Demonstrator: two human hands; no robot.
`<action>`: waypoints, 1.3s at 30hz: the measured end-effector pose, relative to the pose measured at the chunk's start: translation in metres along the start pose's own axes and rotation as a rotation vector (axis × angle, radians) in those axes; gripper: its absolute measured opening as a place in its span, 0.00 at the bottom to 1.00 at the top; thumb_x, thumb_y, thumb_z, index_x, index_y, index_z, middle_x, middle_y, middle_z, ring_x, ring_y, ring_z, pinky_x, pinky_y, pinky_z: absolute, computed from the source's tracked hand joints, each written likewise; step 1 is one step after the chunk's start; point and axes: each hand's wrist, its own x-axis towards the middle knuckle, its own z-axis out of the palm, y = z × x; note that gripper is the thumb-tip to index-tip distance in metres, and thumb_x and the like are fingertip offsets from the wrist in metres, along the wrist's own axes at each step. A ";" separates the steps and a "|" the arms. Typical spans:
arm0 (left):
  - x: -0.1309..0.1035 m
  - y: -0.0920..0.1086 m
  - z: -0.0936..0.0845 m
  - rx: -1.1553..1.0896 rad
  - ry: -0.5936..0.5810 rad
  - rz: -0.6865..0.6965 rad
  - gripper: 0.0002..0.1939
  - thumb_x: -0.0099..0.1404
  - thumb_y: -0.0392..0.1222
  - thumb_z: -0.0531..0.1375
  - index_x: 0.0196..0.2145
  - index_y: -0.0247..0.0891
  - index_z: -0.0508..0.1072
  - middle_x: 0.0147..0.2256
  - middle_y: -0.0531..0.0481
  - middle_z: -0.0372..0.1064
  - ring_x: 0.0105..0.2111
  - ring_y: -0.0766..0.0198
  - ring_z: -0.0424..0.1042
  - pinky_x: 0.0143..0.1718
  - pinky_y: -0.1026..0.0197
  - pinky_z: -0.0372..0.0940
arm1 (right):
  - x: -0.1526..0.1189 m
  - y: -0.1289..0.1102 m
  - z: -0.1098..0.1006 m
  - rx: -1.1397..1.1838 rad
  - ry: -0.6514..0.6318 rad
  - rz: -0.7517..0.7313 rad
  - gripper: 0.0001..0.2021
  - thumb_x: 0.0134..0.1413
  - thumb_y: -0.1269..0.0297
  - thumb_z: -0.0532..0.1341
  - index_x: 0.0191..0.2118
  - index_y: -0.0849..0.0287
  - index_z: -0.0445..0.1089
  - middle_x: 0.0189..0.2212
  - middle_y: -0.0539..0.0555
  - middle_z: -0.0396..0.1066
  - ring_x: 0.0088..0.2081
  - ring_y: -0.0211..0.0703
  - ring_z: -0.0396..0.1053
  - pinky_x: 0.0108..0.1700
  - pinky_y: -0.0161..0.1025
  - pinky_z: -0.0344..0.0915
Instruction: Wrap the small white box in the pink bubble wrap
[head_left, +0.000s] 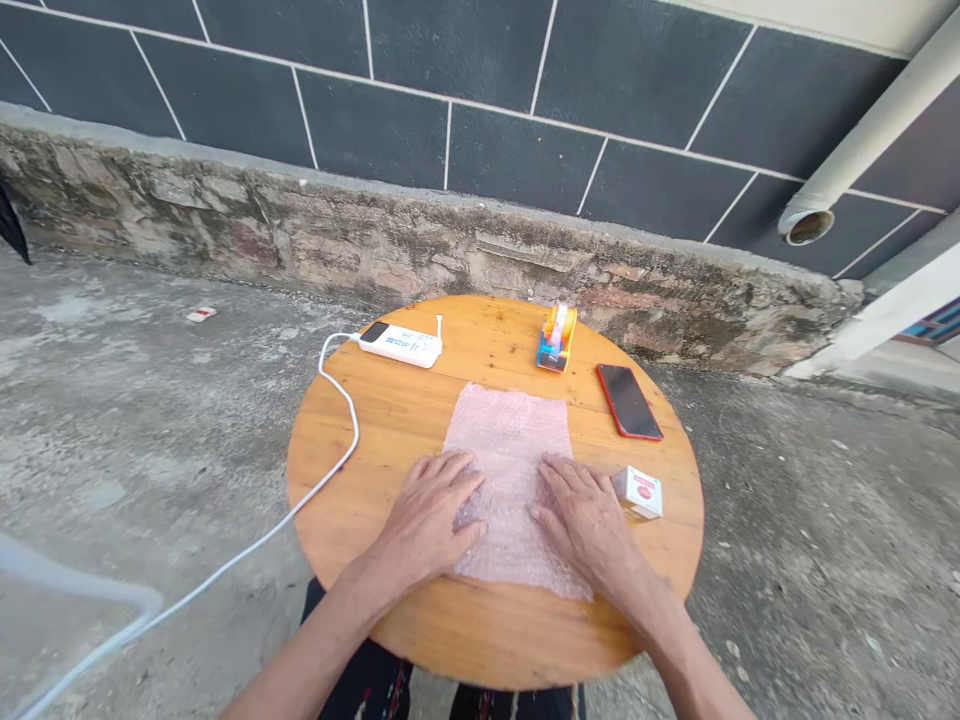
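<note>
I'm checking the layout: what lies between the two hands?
The middle of the pink sheet lies between the left hand and right hand, in the head view.

On the round wooden table (510,640), a hand could pass between the white rectangular plastic device (405,346) at far left and the yellow-and-blue plastic tape dispenser (553,356), while a white cable (354,410) obstructs the left edge and a small white cardboard box (640,494) beside the right hand (581,508) and a red-edged black phone (630,402) beyond it obstruct the right.

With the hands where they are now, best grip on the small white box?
Probably pinch the small white box by opposite sides, from above, with the right hand: it is compact, flat-topped, uncovered above and sits just right of that hand.
</note>
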 end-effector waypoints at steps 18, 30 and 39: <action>0.027 -0.006 0.006 0.006 -0.088 0.031 0.36 0.56 0.46 0.60 0.61 0.33 0.58 0.64 0.38 0.51 0.63 0.49 0.49 0.63 0.47 0.47 | 0.031 -0.025 0.026 0.108 -0.025 -0.040 0.25 0.60 0.67 0.51 0.62 0.66 0.57 0.63 0.61 0.55 0.63 0.53 0.51 0.62 0.53 0.52; 0.025 -0.013 0.004 -0.162 -0.008 0.041 0.34 0.56 0.45 0.62 0.59 0.35 0.61 0.62 0.38 0.54 0.63 0.49 0.51 0.62 0.45 0.48 | -0.021 -0.020 0.002 0.029 0.043 0.064 0.19 0.59 0.67 0.54 0.55 0.65 0.65 0.56 0.65 0.64 0.56 0.59 0.61 0.54 0.58 0.59; -0.024 -0.011 -0.022 -0.793 0.376 -0.388 0.15 0.66 0.43 0.53 0.49 0.38 0.70 0.49 0.46 0.70 0.51 0.57 0.68 0.54 0.54 0.61 | -0.044 -0.062 -0.006 0.211 0.096 -0.235 0.12 0.56 0.70 0.58 0.46 0.58 0.69 0.51 0.57 0.69 0.50 0.53 0.64 0.55 0.55 0.56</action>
